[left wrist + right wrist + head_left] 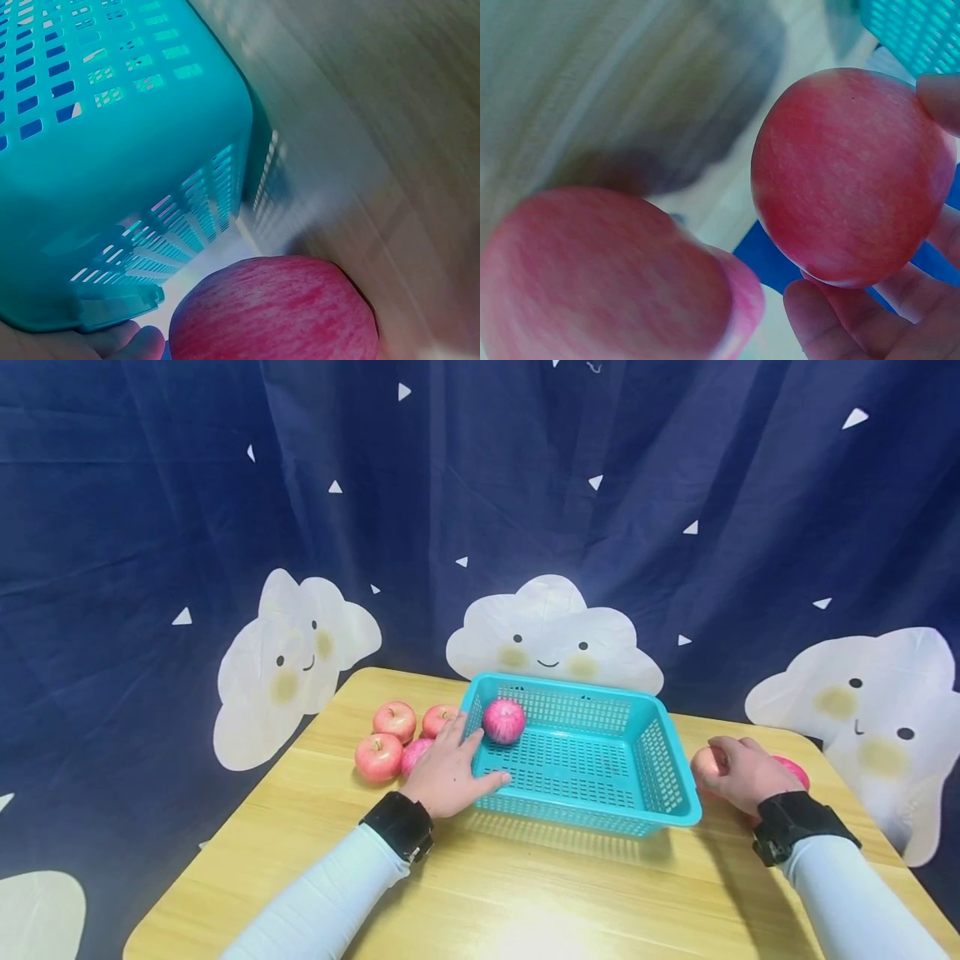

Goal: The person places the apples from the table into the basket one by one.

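Note:
A teal plastic basket [570, 817] stands on the table with one deep pink apple [504, 722] in its left end. At the basket's left rim is my left hand [448, 777], fingers spread and thumb out, with nothing gripped. Right of the basket, my right hand [746, 772] grips a red apple [847, 176] between thumb and curled fingers. The right wrist view shows that apple apart from another apple [607, 277] close by. Beside my left hand sit several apples, among them a pale red apple [378, 757]; one apple [274, 311] looms large in the left wrist view.
The wooden table [315, 860] carries everything. Under and behind my right hand, a pink fruit [793, 771] partly shows. A dark blue curtain [510, 460] with white clouds hangs directly behind the table's back edge.

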Motion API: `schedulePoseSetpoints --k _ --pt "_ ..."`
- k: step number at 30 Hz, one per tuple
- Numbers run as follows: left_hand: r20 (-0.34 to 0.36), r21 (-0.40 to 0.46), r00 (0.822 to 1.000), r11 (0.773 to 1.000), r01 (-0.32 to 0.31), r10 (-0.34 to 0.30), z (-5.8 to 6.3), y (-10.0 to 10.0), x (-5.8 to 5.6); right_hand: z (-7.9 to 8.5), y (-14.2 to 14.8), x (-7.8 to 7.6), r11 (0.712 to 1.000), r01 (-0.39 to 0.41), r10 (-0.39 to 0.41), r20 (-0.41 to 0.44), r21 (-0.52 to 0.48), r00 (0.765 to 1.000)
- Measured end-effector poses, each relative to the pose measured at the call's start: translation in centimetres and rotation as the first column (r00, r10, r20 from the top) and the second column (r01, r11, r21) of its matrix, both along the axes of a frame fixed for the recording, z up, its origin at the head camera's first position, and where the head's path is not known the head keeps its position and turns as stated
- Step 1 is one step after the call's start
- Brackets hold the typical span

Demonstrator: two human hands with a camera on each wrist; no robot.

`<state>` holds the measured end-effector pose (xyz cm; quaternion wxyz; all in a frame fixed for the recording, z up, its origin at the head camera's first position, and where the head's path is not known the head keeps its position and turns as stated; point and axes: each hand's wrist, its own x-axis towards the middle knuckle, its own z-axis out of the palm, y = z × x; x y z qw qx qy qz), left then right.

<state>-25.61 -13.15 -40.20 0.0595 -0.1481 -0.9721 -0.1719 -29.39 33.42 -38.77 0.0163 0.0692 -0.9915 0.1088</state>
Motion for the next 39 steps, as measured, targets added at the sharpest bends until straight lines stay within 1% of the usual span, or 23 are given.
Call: schedulePoseSetpoints --k 4,9,15,25,32,39 --pt "0.005 -0.002 1.000 1.000 -0.004 0.004 0.1 -0.1 0.0 0.8 -0.5 0.0 1.000 -0.015 0.015 -0.033 0.000 0.999" --pt "0.011 0.001 1.000 1.000 -0.008 0.008 0.1 -0.2 0.0 1.7 -1.1 0.0 1.000 -0.020 0.021 -0.034 0.012 0.999" --pt "0.009 0.006 1.000 1.000 -0.002 0.002 0.2 -0.2 0.0 2.8 -1.8 -0.2 0.998 -0.059 0.058 -0.061 -0.014 0.996" --pt "0.000 -0.017 1.000 1.000 0.005 -0.005 0.2 0.0 -0.1 4.5 -2.6 -0.6 1.000 -0.019 0.018 -0.055 -0.023 0.998" --pt "0.009 -0.009 1.000 1.000 0.004 -0.004 0.4 0.1 0.1 5.6 -3.2 -1.2 0.999 -0.031 0.029 -0.077 -0.017 0.997" --pt "0.000 -0.002 1.000 1.000 0.014 -0.014 0.4 0.1 0.2 6.6 -3.7 -1.6 0.998 -0.060 0.060 -0.063 -0.004 0.996"
